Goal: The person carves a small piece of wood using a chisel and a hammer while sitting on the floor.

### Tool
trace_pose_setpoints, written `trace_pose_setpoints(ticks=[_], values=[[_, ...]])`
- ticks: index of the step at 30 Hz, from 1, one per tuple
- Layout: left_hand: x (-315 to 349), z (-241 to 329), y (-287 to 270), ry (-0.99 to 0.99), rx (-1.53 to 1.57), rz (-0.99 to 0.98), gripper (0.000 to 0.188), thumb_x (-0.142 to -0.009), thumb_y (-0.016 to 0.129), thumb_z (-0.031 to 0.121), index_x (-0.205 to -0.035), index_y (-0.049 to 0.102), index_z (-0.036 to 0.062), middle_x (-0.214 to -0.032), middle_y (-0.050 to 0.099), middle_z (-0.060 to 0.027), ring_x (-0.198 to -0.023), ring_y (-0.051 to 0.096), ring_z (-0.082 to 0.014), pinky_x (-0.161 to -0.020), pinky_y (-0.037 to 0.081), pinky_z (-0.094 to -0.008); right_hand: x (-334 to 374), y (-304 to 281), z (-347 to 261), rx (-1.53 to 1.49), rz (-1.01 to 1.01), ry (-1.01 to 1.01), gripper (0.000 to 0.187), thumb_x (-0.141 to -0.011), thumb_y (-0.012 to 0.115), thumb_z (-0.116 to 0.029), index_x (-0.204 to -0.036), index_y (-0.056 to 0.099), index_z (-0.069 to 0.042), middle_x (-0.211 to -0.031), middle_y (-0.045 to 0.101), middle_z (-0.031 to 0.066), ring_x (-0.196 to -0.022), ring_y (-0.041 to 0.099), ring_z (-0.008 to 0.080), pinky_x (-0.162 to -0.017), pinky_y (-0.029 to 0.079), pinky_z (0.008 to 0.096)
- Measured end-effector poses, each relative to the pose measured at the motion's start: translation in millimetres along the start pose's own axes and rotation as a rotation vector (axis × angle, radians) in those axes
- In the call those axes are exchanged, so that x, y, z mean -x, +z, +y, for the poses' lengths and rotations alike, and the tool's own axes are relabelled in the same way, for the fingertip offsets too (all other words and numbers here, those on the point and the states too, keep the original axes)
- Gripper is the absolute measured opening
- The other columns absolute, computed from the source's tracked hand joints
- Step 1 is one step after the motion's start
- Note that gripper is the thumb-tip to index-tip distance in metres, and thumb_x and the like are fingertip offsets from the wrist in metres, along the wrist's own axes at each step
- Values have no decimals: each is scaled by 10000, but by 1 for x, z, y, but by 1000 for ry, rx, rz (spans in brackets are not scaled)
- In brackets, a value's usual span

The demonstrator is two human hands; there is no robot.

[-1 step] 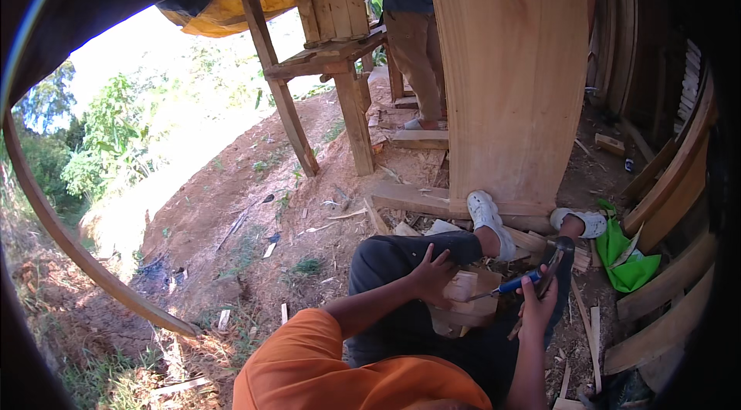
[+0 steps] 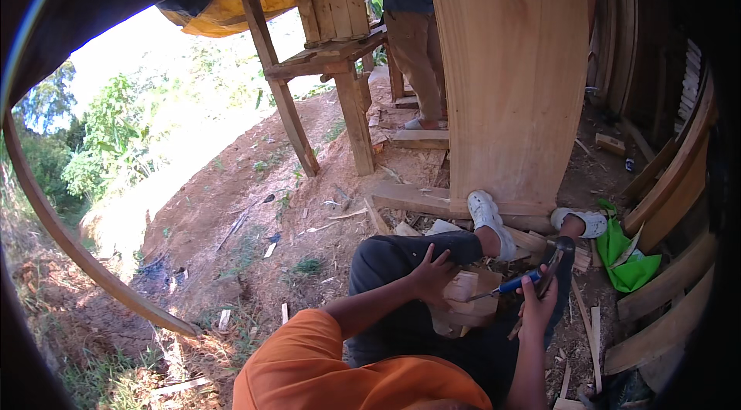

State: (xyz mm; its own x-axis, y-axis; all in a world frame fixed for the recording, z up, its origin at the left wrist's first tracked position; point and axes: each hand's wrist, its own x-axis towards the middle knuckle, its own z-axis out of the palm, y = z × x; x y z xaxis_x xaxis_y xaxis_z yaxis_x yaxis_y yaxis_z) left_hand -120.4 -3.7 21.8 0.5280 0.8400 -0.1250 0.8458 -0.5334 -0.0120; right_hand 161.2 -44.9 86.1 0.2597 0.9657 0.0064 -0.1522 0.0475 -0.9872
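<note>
Big wooden panel (image 2: 517, 78) stands ahead, neither of our hands on it. Pale wood piece (image 2: 488, 308) sits between our legs. Left hand (image 2: 432, 279) is at the small block (image 2: 463, 285) beside it, grip unclear. Right hand (image 2: 536, 306) clenches a longer dark tool (image 2: 551, 269) plus a blue-handled tool (image 2: 511, 285), tip near block. Done versus left: can't tell.

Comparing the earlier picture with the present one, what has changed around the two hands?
Nothing visibly changed. The right hand still holds the slim blue-handled metal tool; the left hand stays beside the small pale wooden block.
</note>
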Motion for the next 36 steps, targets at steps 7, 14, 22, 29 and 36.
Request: trace_pose_setpoints(ticks=[7, 14, 22, 29, 36], values=[[5, -4, -15, 22, 2, -56, 1190, -646, 733, 767, -1510, 428, 9, -1558, 408, -199, -1532, 221, -410, -1152, 93, -777, -5, -3, 5, -1, -48, 20, 556, -943, 738, -158, -1435, 492, -78, -1023, 635, 7, -775, 640, 55, -418, 355, 182], [-6, 38, -23, 155, 470, 345, 1000, -797, 737, 589, -1531, 369, 18, -1535, 393, -243, -1496, 296, -427, -1201, 279, -574, -3, 0, 4, 13, -50, 44, 551, -950, 732, -176, -1438, 493, -84, -1063, 650, 16, -795, 643, 59, -421, 359, 178], [-42, 115, -54, 5, 817, 302, 480, -888, 686, 281, -1259, 534, 17, -1061, 671, -272, -986, 666, -464, -854, 529, -517, 10, -5, 2, 27, -43, 77, 568, -938, 740, -178, -1437, 492, -72, -1051, 642, 17, -704, 606, 53, -431, 361, 172], [-62, 126, -38, 69, 802, 483, 409, -870, 665, 247, -1193, 557, 21, -835, 684, -267, -791, 674, -487, -711, 533, -554, 13, -17, 7, 28, 6, 94, 566, -924, 752, -183, -1422, 508, -67, -957, 618, -10, -619, 547, 35, -429, 366, 176], [-77, 139, -21, -17, 861, 617, 325, -771, 736, 245, -1036, 642, 82, -749, 684, -196, -687, 682, -434, -621, 556, -518, 10, -21, 6, 156, -5, 110, 595, -904, 795, -187, -1408, 514, -44, -945, 649, -5, -637, 566, 26, -439, 376, 165]])
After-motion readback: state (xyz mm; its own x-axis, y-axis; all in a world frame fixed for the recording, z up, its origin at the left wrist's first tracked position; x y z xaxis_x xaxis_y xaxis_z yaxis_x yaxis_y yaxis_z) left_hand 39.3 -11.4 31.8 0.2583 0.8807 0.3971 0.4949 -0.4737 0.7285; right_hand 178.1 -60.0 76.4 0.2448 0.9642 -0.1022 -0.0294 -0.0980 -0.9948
